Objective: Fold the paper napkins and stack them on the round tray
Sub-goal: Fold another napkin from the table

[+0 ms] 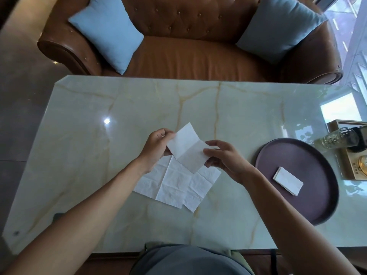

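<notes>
Napkin (187, 148), creased, seemingly soft, rectangular.

brown tufted leather sofa (190, 56) beyond the desk (99, 155), a light blue cushion (108, 32) at each end. desk top glossy pale green marble with tan veins. grey tiled floor (17, 108) at left. daylight enters through window (355, 36) at right.

Brown sofa (190, 56) with blue cushions (108, 32) beyond marble table (99, 116).
</notes>
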Demonstrator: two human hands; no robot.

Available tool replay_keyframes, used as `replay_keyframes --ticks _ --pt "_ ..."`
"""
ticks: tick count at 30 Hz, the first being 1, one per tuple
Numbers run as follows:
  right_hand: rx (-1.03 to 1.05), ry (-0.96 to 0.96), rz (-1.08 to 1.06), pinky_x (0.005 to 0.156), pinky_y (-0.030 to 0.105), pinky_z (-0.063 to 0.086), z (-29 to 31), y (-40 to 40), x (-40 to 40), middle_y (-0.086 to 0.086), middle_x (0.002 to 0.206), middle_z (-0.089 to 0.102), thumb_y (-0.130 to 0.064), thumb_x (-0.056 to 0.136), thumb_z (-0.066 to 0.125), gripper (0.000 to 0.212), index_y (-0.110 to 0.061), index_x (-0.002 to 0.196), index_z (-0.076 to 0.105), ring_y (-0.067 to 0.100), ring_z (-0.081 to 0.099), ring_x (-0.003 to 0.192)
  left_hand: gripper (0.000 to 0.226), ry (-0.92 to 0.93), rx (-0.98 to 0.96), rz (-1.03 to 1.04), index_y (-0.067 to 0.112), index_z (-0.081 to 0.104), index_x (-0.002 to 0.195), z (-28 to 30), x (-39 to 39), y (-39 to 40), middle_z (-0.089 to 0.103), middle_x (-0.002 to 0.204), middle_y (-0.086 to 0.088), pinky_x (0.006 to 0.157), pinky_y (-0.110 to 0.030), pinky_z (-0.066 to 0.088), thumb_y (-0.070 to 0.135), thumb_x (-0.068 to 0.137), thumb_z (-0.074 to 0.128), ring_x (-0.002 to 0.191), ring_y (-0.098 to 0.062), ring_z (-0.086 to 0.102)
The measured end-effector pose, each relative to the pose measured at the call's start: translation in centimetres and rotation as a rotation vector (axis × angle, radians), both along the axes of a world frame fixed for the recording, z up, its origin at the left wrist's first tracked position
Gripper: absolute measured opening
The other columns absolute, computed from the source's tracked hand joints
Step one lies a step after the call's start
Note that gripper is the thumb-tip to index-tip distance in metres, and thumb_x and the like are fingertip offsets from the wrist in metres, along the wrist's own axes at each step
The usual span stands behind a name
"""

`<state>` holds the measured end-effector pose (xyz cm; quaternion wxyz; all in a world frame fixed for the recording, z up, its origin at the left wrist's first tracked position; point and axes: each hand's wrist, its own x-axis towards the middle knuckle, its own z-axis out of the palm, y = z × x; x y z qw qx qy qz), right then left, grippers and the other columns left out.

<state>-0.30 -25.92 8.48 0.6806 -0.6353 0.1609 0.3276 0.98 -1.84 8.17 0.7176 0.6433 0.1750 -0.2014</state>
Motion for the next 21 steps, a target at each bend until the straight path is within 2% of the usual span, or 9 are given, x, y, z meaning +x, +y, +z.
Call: replay_keyframes --ticks 4,8,11,13,15,17,19,21 --pt "0.016 -0.011 -0.054 0.075 0.034 0.060 1.0 0.8 0.2 0.016 0.086 0.071 -0.015 0.100 0.065 0.035 -0.003 0.131 0.057 0.024 0.069 0.069 0.012 0.035 -0.012 -0.031 0.015 0.060 0.088 -0.7 -0.6 -1.0 0.066 0.080 -0.003 0.062 -0.031 0.056 0.011 0.099 0.059 0.069 -0.017 0.064" --pt "0.102 -0.069 -0.109 0.069 0.036 0.056 2.3 1.3 0.5 0.012 0.080 0.065 -0.035 0.105 0.057 0.026 -0.010 0.112 0.061 0.023 0.061 0.064 0.009 0.091 -0.105 -0.052 0.013 0.059 0.094 -1.1 -1.3 -2.1 0.065 0.085 -0.008 0.058 -0.032 0.056 0.011 0.102 0.056 0.071 -0.019 0.065" --pt "-0.092 -0.128 -0.203 0.065 0.033 0.051 1.6 1.0 0.5 0.006 0.082 0.062 -0.036 0.101 0.064 0.034 -0.009 0.121 0.063 0.017 0.056 0.062 0.018 0.170 -0.217 -0.009 0.012 0.059 0.096 -1.2 -1.7 -2.5 0.066 0.084 -0.008 0.062 -0.035 0.059 0.009 0.106 0.044 0.070 -0.019 0.066" --pt "-0.298 -0.158 -0.142 0.071 0.030 0.053 0.8 0.6 0.1 0.002 0.096 0.066 -0.043 0.096 0.069 0.041 -0.013 0.122 0.063 0.014 0.061 0.075 0.018 0.198 -0.278 0.004 0.011 0.059 0.099 -1.4 -1.8 -2.6 0.064 0.089 -0.011 0.070 -0.040 0.058 0.010 0.106 0.042 0.076 -0.023 0.064" --pt "-0.329 -0.122 -0.060 0.077 0.031 0.056 0.1 0.3 -0.3 0.002 0.107 0.069 -0.052 0.092 0.070 0.048 -0.014 0.121 0.064 0.015 0.067 0.088 0.017 0.205 -0.288 -0.016 0.009 0.059 0.106 -1.4 -1.9 -2.9 0.063 0.095 -0.013 0.073 -0.041 0.057 0.013 0.107 0.042 0.081 -0.025 0.064" --pt "-0.249 -0.070 -0.025 0.077 0.032 0.058 -0.2 0.2 -0.6 0.006 0.101 0.073 -0.048 0.094 0.070 0.046 -0.008 0.117 0.066 0.017 0.069 0.083 0.021 0.206 -0.289 -0.064 0.008 0.059 0.112 -1.3 -1.9 -3.2 0.063 0.100 -0.016 0.073 -0.039 0.057 0.020 0.107 0.043 0.084 -0.024 0.065" --pt "-0.178 -0.072 -0.051 0.072 0.031 0.056 -0.4 0.2 -0.7 0.008 0.087 0.070 -0.032 0.098 0.069 0.035 0.001 0.109 0.067 0.017 0.066 0.070 0.033 0.231 -0.331 -0.105 0.009 0.061 0.112 -1.1 -1.9 -3.5 0.063 0.103 -0.016 0.077 -0.038 0.057 0.037 0.106 0.044 0.089 -0.024 0.065" --pt "-0.177 -0.119 -0.104 0.068 0.030 0.054 -0.6 0.4 -0.9 0.006 0.077 0.066 -0.021 0.098 0.068 0.024 0.002 0.100 0.067 0.015 0.061 0.063 0.046 0.246 -0.364 -0.102 0.010 0.064 0.108 -1.2 -1.8 -3.7 0.065 0.104 -0.014 0.081 -0.040 0.055 0.053 0.101 0.048 0.093 -0.024 0.066"
